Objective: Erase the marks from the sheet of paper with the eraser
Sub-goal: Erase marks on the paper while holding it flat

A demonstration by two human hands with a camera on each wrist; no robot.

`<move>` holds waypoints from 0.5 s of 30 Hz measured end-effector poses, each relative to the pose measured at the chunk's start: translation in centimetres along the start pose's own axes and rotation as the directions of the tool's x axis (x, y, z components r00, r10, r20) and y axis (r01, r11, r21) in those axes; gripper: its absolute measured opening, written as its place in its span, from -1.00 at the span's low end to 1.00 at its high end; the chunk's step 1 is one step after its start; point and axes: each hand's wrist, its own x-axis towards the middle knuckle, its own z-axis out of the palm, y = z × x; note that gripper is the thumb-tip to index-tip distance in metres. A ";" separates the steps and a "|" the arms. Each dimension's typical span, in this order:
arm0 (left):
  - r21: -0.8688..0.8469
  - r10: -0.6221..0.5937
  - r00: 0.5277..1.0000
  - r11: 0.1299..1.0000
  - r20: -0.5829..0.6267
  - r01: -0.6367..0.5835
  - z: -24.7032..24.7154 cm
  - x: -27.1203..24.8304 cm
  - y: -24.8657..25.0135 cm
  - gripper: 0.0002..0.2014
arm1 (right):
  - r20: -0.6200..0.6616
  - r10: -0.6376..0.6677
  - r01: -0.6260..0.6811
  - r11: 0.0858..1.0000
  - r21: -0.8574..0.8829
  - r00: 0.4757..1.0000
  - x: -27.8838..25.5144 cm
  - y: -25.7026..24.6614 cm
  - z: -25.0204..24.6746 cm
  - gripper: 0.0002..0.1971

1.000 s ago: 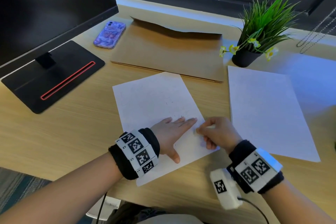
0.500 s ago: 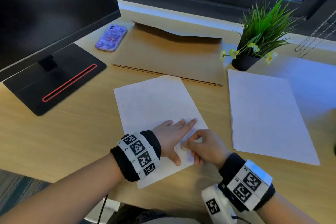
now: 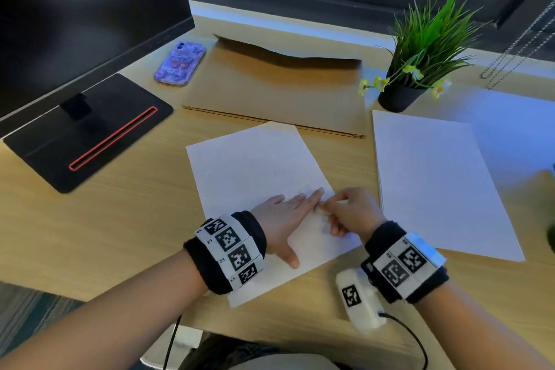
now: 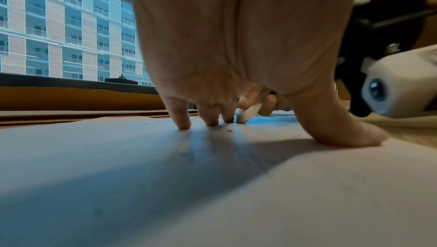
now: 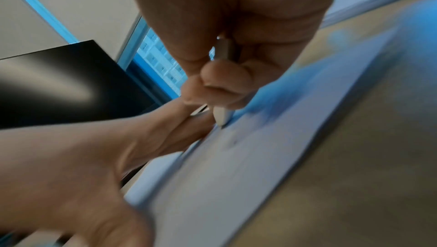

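i see the left hand (image 3: 282,213) lying flat w/ fingers straight, pressing the sheet of paper (image 3: 246,165) onto the counter (image 3: 120,219); thumb splayed toward me. left wrist view confirms fingertips (image 4: 183,125) and thumb pad down on the sheet. that grip is released, holding nothing, just pinning the page.

right hand (image 3: 351,213) has its grip clenched round the eraser (image 4: 247,113), a small white piece pinched btwn thumb and curled fingers. its tip touches the paper just beside the left index finger, near the sheet's right edge. right wrist view is blurred but shows the eraser (image 5: 222,116) end on the page.

a few faint marks (image 3: 300,192) and specks sit on the sheet just beyond the left fingers.

elsewhere on the counter: a second white sheet (image 3: 435,177) to the right, a brown folder (image 3: 276,90) behind, a potted plant (image 3: 420,54), a purple phone (image 3: 180,64), and a monitor (image 3: 75,24) on its black base at left.
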 end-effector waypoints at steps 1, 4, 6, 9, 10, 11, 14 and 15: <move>0.001 -0.003 1.000 1.000 -0.001 0.003 0.0 0.0 0.0 0.29 | 0.016 -0.008 0.008 1.000 -0.006 1.000 -0.2 -0.1 0.1 -0.80; -0.008 0.003 1.000 1.000 0.003 -0.003 0.0 0.0 -0.1 0.31 | 0.225 0.021 -0.008 0.998 -0.058 0.974 -1.8 0.0 1.9 -0.83; -0.014 0.004 1.000 1.000 0.013 -0.004 0.0 0.0 -0.1 0.31 | 0.263 0.020 -0.006 0.998 -0.055 0.965 -1.9 0.2 2.3 -0.85; 0.014 -0.003 1.000 1.000 0.000 0.003 0.0 0.1 -0.1 0.30 | 0.035 -0.004 0.004 1.000 -0.011 0.999 -0.4 0.3 0.8 -0.83; 0.021 -0.004 1.000 1.000 0.001 0.004 0.0 0.0 0.0 0.30 | -0.048 -0.004 0.004 1.000 0.014 0.999 -0.1 0.4 0.0 -0.83; 0.025 -0.007 1.000 1.000 0.010 0.007 0.0 0.0 0.0 0.29 | -0.096 -0.007 0.010 1.000 0.027 0.995 0.0 0.5 -0.6 -0.84; 0.042 -0.003 0.999 0.999 0.041 0.001 -0.4 0.0 0.1 0.22 | -0.018 -0.013 0.012 0.998 -0.067 1.000 -0.9 1.5 -1.6 -0.83; 0.067 0.008 0.999 0.998 0.048 -0.012 -0.5 -0.1 0.3 0.18 | 0.049 -0.005 0.011 0.993 -0.121 0.999 -1.5 1.9 -1.5 -0.83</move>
